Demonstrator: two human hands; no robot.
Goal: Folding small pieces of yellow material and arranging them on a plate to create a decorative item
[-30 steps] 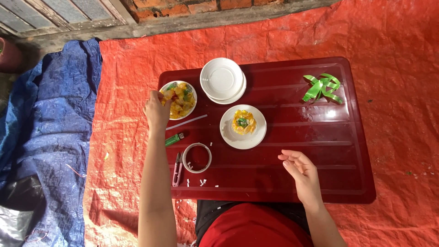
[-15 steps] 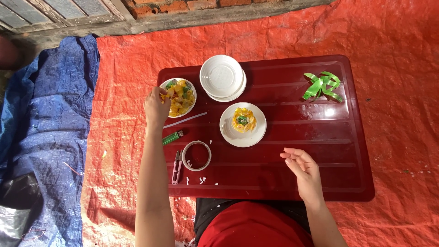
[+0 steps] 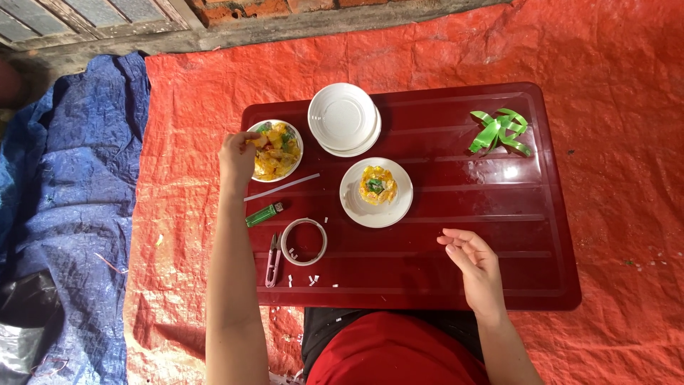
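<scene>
left hand (image 3: pixel 239 158) is pinching yellow pieces at the white bowl (image 3: pixel 255 175); right hand (image 3: pixel 476 264) is hovering loosely open, empty, over the red table (image 3: pixel 456 235)

- A low dark-red table (image 3: pixel 499 271) stands on an orange tarpaulin (image 3: pixel 613 57) covering the floor.
- A blue tarpaulin (image 3: pixel 64 185) lies beyond the table's left edge.
- A brick wall base (image 3: pixel 242 8) runs along the top.

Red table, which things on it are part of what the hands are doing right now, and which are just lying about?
In use:
left hand at the bowl of yellow pieces
plate with the yellow arrangement
right hand, empty, above the red table

Lying about:
stack of white bowls
green ribbon
lighter
tape roll
snips
</scene>
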